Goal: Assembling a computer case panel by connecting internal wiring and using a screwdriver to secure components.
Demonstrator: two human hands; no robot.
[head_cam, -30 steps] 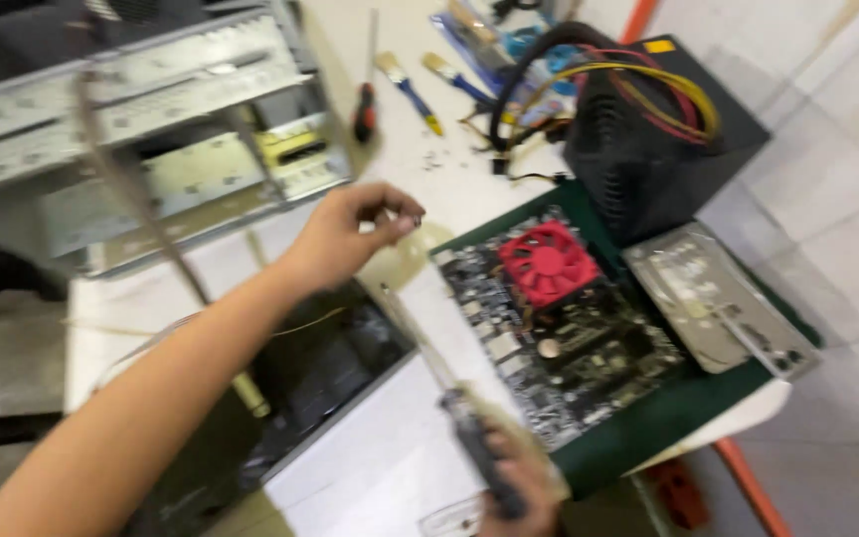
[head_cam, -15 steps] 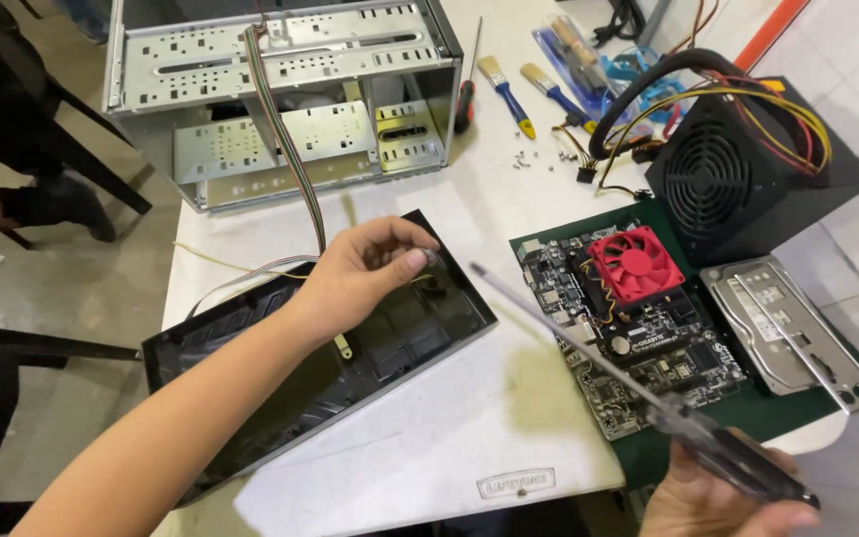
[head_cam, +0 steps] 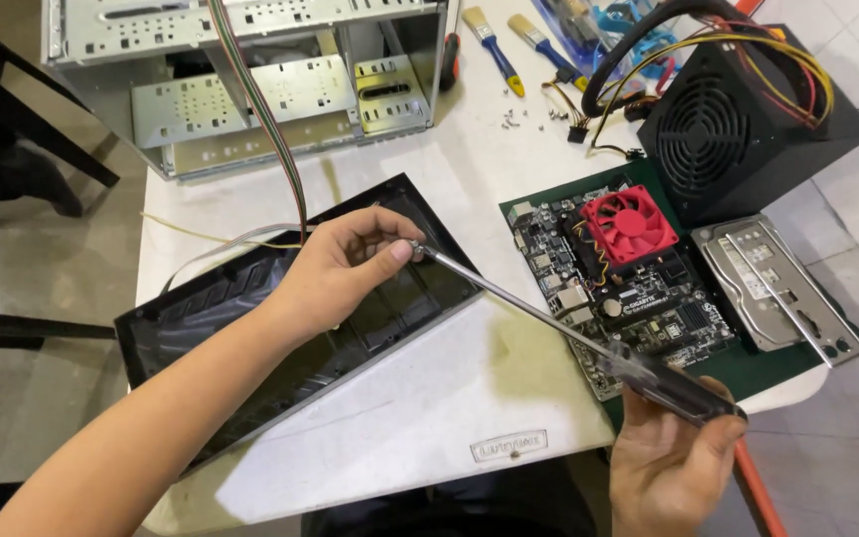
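Nearest the camera, the right hand (head_cam: 670, 467) is closed round the dark handle of a long screwdriver (head_cam: 569, 333), whose thin shaft slants up and leftward across the white table (head_cam: 420, 418) to the black front panel (head_cam: 290, 318) lying there. At the panel, the left hand (head_cam: 340, 273) pinches thumb and fingertips together right at the screwdriver's tip, apparently steadying a screw or the tip itself on the panel's inner side; what sits between the fingers is too small to tell. The step in hand looks like seating the tip at a fastening on the panel. Turning it would call for the shaft held steady and in line while the right wrist rotates the handle. Just right of the panel, a motherboard (head_cam: 628, 288) with a red fan rests on a green mat, with a metal drive (head_cam: 777, 288) beside it. Beyond the panel stand the black power supply (head_cam: 738, 129) with its wires and the open metal computer case (head_cam: 251, 89).
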